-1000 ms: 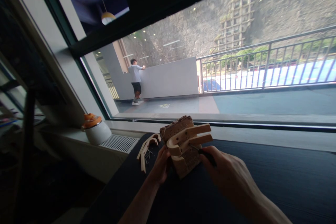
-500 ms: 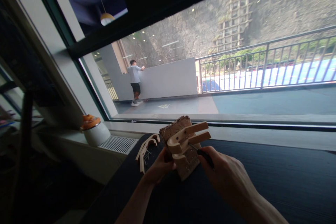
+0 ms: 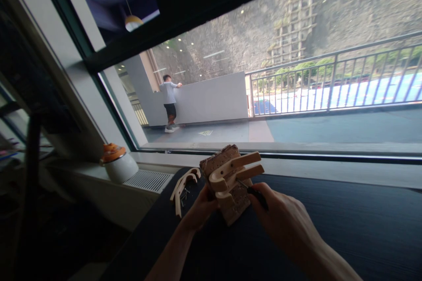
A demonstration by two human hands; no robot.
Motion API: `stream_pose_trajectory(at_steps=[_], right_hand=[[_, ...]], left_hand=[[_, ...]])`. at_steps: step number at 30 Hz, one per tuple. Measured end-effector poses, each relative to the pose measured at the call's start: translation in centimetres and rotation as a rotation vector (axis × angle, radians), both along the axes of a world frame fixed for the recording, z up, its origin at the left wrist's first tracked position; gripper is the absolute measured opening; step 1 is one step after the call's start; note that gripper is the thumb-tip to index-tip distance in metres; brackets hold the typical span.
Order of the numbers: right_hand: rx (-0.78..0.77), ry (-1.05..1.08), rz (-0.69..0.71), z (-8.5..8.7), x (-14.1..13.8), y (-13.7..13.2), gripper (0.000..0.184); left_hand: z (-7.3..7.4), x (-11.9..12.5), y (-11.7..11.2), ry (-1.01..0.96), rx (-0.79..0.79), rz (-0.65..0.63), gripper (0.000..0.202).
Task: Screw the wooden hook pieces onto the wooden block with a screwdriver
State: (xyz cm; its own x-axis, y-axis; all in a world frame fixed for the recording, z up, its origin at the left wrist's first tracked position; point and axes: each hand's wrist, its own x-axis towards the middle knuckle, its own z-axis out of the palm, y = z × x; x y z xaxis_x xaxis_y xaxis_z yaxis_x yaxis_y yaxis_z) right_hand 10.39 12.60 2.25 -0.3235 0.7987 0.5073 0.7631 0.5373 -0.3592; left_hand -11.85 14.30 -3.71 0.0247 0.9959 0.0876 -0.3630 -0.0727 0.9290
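My left hand (image 3: 201,207) is closed around the left edge of a brown board (image 3: 235,213) dotted with small holes, tilted up above the dark table. Two pale wooden hook-shaped pieces (image 3: 221,179) lie against the board's face, their straight ends jutting out to the right. My right hand (image 3: 280,210) is wrapped round the black handle of a screwdriver (image 3: 259,197). Its thin shaft points left and its tip meets the lower wooden piece; the exact contact is too small to make out. Part of the board is hidden behind the wooden pieces.
More curved wooden pieces (image 3: 180,189) and several loose screws (image 3: 185,196) lie on the dark table (image 3: 346,210) at left. A white container with an orange top (image 3: 120,164) stands on the sill by a vent grille (image 3: 150,181). Beyond the window, a person (image 3: 169,99) stands at a low wall.
Almost nothing differs. Both hands, the board and the screwdriver stay in nearly the same place, with only a very slight shift in view.
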Motion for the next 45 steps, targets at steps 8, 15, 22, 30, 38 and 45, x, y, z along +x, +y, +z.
stream_pose_trajectory(at_steps=[8, 15, 22, 30, 38, 45], right_hand=[[-0.032, 0.002, 0.007, 0.0, -0.1, 0.1, 0.014], [-0.066, -0.017, 0.011, 0.1, 0.0, 0.1, 0.014], [-0.007, -0.01, 0.011, 0.1, 0.1, 0.0, 0.014], [0.002, -0.063, 0.018, 0.0, 0.2, 0.3, 0.017], [0.335, -0.249, 0.105, 0.4, 1.2, 0.5, 0.04], [0.192, -0.19, 0.034, -0.3, 0.4, 0.8, 0.02]], left_hand=[[-0.1, 0.0, 0.1, 0.024, -0.006, 0.014, 0.056], [-0.1, 0.6, 0.4, 0.091, 0.029, 0.096, 0.06], [0.2, 0.6, 0.1, 0.108, 0.057, 0.076, 0.051], [0.3, 1.6, 0.3, 0.111, -0.021, 0.231, 0.059], [0.6, 1.3, 0.2, 0.123, 0.025, 0.199, 0.062], [0.3, 0.9, 0.3, 0.191, 0.056, 0.165, 0.06]])
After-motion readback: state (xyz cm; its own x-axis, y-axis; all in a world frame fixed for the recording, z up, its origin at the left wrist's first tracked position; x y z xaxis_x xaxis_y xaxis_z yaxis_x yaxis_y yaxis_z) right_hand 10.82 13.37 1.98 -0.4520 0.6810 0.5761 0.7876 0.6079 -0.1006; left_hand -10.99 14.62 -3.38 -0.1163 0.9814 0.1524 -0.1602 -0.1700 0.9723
